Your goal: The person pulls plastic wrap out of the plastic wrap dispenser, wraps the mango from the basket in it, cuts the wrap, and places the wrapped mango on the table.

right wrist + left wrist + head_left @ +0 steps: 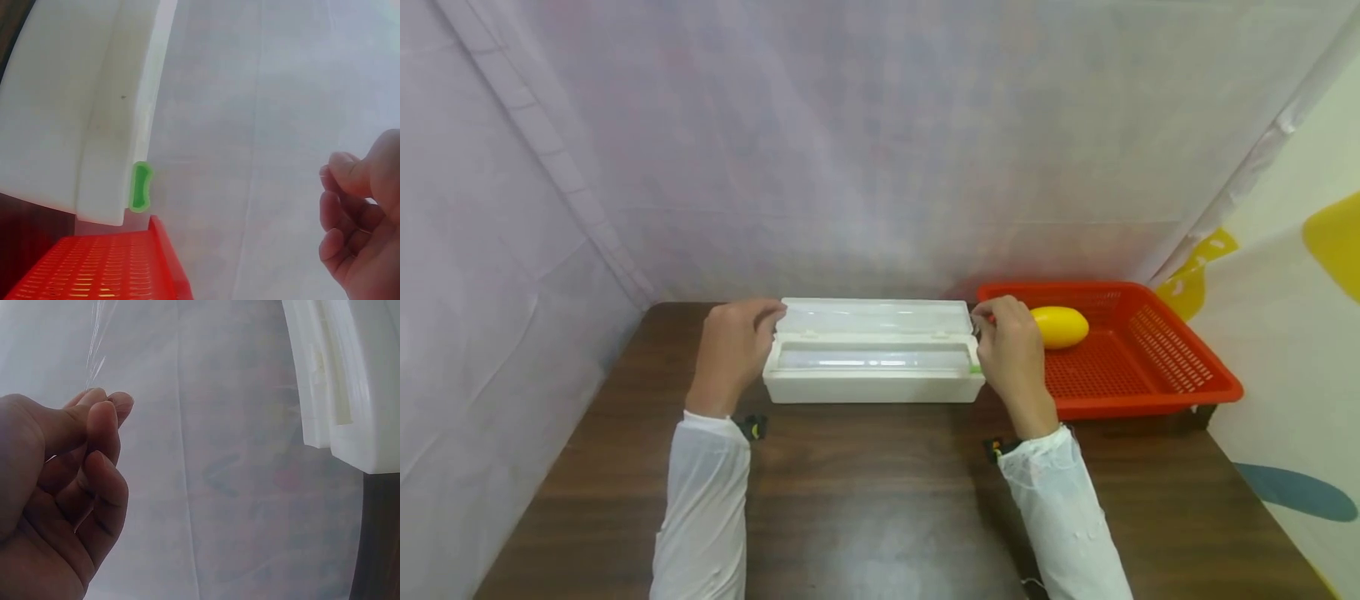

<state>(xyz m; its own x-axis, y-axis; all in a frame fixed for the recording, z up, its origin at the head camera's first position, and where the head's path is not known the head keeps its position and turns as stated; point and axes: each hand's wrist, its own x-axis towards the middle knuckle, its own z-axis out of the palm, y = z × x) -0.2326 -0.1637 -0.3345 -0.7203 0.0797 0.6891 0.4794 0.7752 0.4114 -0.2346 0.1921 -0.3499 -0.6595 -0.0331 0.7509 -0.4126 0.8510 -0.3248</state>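
My left hand [733,342] and right hand [1011,346] each pinch cling film [97,356] at the open white box [872,367] near the tabletop's [880,492] far edge.

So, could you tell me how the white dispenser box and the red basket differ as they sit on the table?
The white dispenser box is long, narrow and solid-walled with its lid open; the red basket is wide, shallow, lidless mesh. The box holds a clear roll; the basket holds a yellow oval object. The left hand and right hand are at the box's ends, not in the basket. Both rest on the dark wooden table.
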